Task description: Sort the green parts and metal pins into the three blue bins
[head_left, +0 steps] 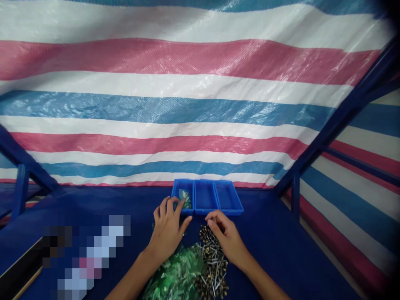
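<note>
Left hand: we hold the left hand point(164, 229) open and spread, fingers reaching toward one o'clock over the near rim of the left-hand bin point(184, 183); whether a fingertip touches the packets inside, we cannot tell.
Right hand: our right hand point(227, 236) is curled, thumb and index drawn together; we cannot tell if they pinch anything.
Fasteners: the brass-headed metal fasteners point(215, 266) lie in a loose pile on the blue surface point(265, 237), their upper end just below the right fingertips, at six o'clock from them.
Pile axis: the pile runs roughly from twelve to six o'clock, though its shanks point every way; our right hand is the nearer.
Green packets: the heap of green plastic packets point(178, 271) sits at five o'clock from our left hand, touching the pile's left side.
Binned packets: a few packets point(185, 196) rest in the left-hand bin, at ten o'clock from our right fingertips; our left hand is nearer.
Other bins: the middle bin point(205, 195) and right-hand bin point(229, 196) stand beside it toward three o'clock.
Backdrop: striped tarpaulin point(187, 58).
</note>
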Motion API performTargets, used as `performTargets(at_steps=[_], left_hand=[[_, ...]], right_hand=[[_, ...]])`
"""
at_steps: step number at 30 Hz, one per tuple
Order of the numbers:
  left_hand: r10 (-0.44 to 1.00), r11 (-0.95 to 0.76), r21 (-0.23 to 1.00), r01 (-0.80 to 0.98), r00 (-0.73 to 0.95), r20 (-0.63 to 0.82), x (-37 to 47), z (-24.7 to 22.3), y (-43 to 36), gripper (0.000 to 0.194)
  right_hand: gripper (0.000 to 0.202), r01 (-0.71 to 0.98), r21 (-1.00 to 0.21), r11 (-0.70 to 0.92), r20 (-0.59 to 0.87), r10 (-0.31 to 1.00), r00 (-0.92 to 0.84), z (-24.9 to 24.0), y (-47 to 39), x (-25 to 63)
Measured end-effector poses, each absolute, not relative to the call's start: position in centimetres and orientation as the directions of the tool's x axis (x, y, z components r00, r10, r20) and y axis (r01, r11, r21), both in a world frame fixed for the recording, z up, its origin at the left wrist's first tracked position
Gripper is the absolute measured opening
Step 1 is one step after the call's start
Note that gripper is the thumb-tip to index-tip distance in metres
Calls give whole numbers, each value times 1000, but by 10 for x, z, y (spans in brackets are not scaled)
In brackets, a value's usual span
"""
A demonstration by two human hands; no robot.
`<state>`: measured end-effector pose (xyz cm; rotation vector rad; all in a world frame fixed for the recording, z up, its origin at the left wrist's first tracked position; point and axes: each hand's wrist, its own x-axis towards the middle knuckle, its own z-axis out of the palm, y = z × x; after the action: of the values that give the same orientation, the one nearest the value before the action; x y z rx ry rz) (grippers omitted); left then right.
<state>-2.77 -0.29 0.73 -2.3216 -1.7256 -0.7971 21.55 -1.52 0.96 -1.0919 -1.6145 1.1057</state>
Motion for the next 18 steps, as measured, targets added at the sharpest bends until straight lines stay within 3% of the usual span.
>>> performTargets(at_steps=[11,15,18], left_hand=[[848,-367,112,924,283,448,-25,8,-6,41],[830,-383,141,913,273,485,-25,9,-5,47],[818,-414,202,887,265,511,-26,19,-6,35]], right_hand=[[33,218,-946,238,183,952,-245,11,-16,216],[32,210,-949,236,181,950,-254,11,-16,216],[32,213,-945,249,193,948,-253,12,-16,216]])
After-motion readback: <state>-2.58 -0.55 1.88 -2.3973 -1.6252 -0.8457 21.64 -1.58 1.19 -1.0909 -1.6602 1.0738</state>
